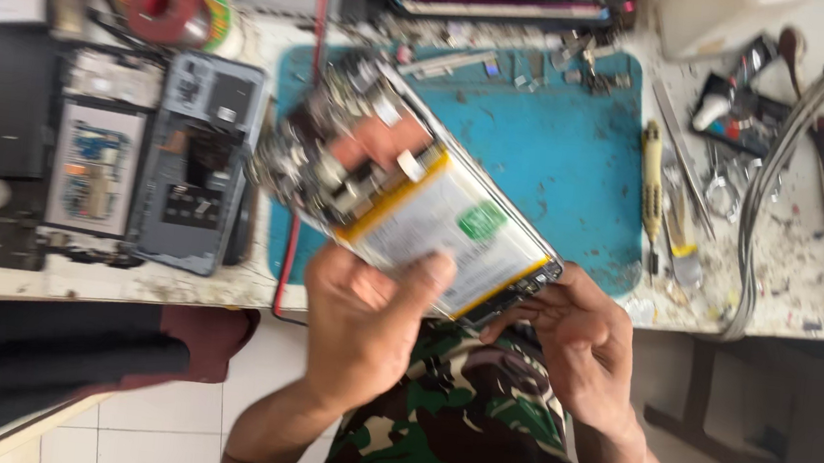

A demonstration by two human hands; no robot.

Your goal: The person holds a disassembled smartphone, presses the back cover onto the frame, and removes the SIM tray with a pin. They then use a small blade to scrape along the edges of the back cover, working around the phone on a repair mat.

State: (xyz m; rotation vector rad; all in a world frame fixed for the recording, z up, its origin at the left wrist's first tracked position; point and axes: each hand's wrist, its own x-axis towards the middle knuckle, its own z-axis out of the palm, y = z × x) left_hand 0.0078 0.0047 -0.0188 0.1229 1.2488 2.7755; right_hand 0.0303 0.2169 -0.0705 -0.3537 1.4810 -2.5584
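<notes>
**A:** Where is the opened smartphone [415, 197] against your hands?

**B:** You hold it up over the near edge of the blue work mat [578, 147]. Its long axis runs from about ten o'clock, where the bare circuit board end blurs, down to four o'clock. Both your hands sit at the near end: your left hand [364, 327] grips the lower long edge at six o'clock, thumb pressed on the white battery [452, 230]; your right hand [577, 335] pinches the corner at four o'clock with its fingertips. Both are grasping, neither clenched empty nor released.

**A:** Which hand is nearer the middle of it?

**B:** Your left; its thumb reaches onto the battery face. Your right stays at the corner only. The board end lies farthest from both, up and to your left.

**A:** Count what lies about.

**B:** One phone in hand. At nine o'clock on the bench, one grey phone back shell [202, 159], and just left of it one flat panel in a dark frame [95, 164]. At three o'clock, one yellow-handled screwdriver [651, 178] and one pair of tweezers [682, 156] beside it. At eleven o'clock, one red spool [159, 3]. The small parts along the mat's far edge are too blurred to count.
</notes>
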